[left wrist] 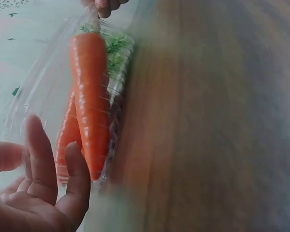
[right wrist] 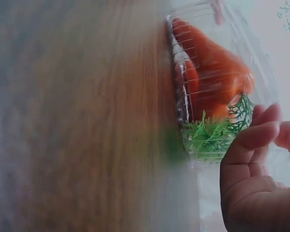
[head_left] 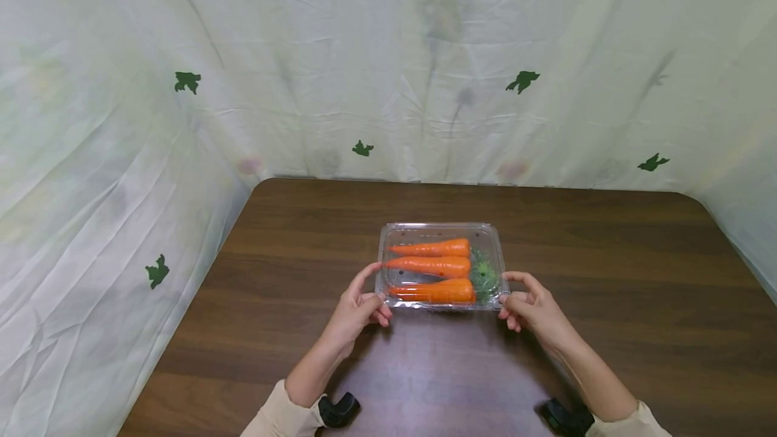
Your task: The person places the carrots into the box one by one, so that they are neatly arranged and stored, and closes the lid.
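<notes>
A clear plastic clamshell container point(head_left: 437, 226) with its lid closed is in front of me over the table. Three orange carrots point(head_left: 431, 266) lie side by side inside, tips to the left, with feathery green tops point(head_left: 483, 275) at the right end. My left hand point(head_left: 358, 309) pinches the container's left edge, thumb at the near corner and index finger farther up that side. At the opposite end, my right hand point(head_left: 534, 309) grips the right edge between thumb and index finger. In the left wrist view the nearest carrot point(left wrist: 90, 96) shows through the clear wall.
The dark brown wooden table point(head_left: 291, 235) reaches out on both sides of the container. A pale cloth curtain point(head_left: 388, 73) with green bird and leaf prints hangs behind it and along the sides. Black wrist devices point(head_left: 338, 410) sit at both cuffs.
</notes>
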`<act>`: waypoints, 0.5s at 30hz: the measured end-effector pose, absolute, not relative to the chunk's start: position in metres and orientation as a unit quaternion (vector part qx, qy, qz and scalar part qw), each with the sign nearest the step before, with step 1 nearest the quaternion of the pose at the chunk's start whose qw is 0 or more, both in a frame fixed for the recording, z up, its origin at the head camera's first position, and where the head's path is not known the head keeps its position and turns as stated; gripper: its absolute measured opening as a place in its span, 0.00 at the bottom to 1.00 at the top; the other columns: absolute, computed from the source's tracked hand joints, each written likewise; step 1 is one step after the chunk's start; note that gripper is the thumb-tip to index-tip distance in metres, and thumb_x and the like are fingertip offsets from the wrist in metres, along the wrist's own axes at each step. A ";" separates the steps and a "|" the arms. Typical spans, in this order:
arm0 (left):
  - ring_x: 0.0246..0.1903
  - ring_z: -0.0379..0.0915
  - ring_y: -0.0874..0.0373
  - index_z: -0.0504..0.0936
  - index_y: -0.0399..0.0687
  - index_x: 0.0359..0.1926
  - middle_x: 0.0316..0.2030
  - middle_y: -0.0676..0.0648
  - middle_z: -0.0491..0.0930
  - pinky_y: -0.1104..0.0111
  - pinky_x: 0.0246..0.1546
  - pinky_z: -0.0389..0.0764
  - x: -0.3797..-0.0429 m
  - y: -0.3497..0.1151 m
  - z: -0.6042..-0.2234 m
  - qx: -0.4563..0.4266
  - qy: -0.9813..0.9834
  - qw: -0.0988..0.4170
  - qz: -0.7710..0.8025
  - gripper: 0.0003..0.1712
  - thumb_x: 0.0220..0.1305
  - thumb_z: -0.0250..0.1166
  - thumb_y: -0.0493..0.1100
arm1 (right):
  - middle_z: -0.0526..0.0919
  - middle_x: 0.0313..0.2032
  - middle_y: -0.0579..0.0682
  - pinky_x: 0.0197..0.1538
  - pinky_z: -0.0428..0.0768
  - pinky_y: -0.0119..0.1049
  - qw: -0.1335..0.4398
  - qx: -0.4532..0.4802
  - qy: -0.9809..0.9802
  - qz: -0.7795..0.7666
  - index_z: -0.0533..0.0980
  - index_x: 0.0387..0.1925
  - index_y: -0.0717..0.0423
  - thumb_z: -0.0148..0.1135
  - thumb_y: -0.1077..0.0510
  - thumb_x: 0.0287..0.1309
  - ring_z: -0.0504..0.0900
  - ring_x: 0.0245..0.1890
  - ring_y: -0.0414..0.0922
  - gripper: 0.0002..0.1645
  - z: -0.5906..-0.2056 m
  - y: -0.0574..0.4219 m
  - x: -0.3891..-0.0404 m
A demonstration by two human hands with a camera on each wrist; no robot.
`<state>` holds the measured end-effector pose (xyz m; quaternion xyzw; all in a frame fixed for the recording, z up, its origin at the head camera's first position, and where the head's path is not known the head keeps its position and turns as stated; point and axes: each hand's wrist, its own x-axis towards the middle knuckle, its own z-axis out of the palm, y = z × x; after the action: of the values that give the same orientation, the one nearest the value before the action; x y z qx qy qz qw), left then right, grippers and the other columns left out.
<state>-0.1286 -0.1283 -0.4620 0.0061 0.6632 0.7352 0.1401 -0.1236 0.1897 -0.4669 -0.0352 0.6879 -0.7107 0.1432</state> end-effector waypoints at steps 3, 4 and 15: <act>0.19 0.74 0.55 0.57 0.55 0.65 0.19 0.44 0.76 0.64 0.30 0.78 -0.128 -0.130 -0.464 0.012 0.673 0.144 0.726 0.31 0.63 0.52 0.33 | 0.76 0.21 0.53 0.21 0.73 0.31 0.156 -0.021 0.688 -0.709 0.54 0.58 0.63 0.54 0.61 0.59 0.72 0.16 0.42 0.29 -0.466 0.192 -0.122; 0.20 0.74 0.54 0.56 0.56 0.66 0.20 0.43 0.76 0.63 0.32 0.78 -0.128 -0.131 -0.464 0.016 0.678 0.145 0.721 0.31 0.64 0.52 0.34 | 0.76 0.22 0.54 0.22 0.73 0.31 0.158 -0.019 0.690 -0.706 0.54 0.58 0.63 0.54 0.60 0.60 0.73 0.17 0.42 0.29 -0.466 0.192 -0.122; 0.24 0.72 0.52 0.66 0.51 0.61 0.24 0.44 0.73 0.65 0.26 0.75 -0.130 -0.142 -0.457 0.073 0.817 0.001 0.572 0.24 0.64 0.55 0.41 | 0.75 0.41 0.61 0.34 0.77 0.33 -0.032 -0.061 0.825 -0.560 0.61 0.56 0.65 0.50 0.57 0.63 0.76 0.36 0.46 0.23 -0.457 0.204 -0.122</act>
<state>-0.1297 -0.1421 -0.4571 0.0727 0.8170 0.5720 0.0005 -0.1222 0.2041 -0.4565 -0.0611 0.8253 -0.5604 -0.0325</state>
